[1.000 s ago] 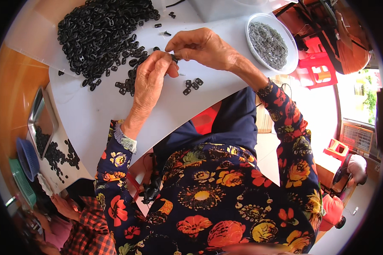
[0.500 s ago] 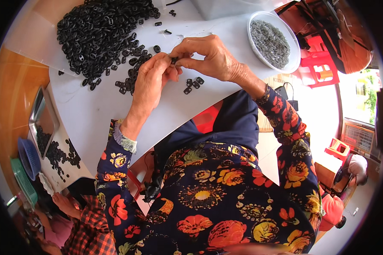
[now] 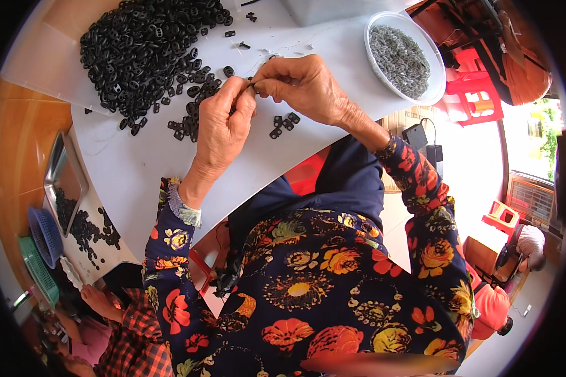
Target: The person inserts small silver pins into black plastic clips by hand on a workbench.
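Note:
My left hand [image 3: 223,122] and my right hand [image 3: 305,88] meet fingertip to fingertip above the white table [image 3: 132,169]. Both are closed in a pinch on a small black plastic piece [image 3: 253,86], mostly covered by the fingers. To the left of my left hand spreads a large heap of black two-hole oval plastic pieces [image 3: 138,53]. Loose ones trail from it up to my left wrist. Below my right hand lies a small cluster of similar black pieces [image 3: 285,124]. A round clear tub [image 3: 439,85] at the far right holds many small grey wire parts that look like springs.
A few tiny black parts [image 3: 244,45] lie beyond my hands. A translucent bin [image 3: 339,11] stands at the back. At left are a metal tray [image 3: 55,179] with black pieces, a blue basket [image 3: 47,235] and a green basket [image 3: 38,270]. A person in a checked sleeve [image 3: 138,327] sits nearby.
My fingertips have drawn closer around the small black piece, which shows less now. My left hand's fingers have curled in more, and my right hand has shifted slightly left.

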The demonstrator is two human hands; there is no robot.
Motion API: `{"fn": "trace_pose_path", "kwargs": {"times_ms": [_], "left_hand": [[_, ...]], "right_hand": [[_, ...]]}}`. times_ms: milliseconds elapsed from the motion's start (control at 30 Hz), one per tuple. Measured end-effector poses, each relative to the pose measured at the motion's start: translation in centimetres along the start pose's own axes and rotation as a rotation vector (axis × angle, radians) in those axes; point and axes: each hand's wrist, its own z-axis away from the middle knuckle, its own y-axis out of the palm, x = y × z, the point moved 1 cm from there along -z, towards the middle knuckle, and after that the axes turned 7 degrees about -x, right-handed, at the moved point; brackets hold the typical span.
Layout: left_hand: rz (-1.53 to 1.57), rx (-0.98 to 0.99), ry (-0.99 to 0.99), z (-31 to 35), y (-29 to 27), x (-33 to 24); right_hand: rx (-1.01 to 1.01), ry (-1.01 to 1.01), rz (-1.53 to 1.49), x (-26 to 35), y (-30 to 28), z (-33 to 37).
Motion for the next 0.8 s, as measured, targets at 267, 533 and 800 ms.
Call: {"fn": "trace_pose_path", "kwargs": {"times_ms": [267, 533, 800], "left_hand": [[-0.038, 0.032, 0.058, 0.3, 0.3, 0.5], [0.019, 0.054, 0.009, 2.9, 0.8, -1.1], [0.17, 0.011, -0.144, 3.4, 0.6, -0.1]], "right_hand": [[-0.078, -0.043, 0.066, -0.7, 0.5, 1.0], [-0.175, -0.16, 0.114, -0.3, 0.9, 4.7], [-0.134, -0.392, 0.534, -1.4, -1.7, 0.7]]}}
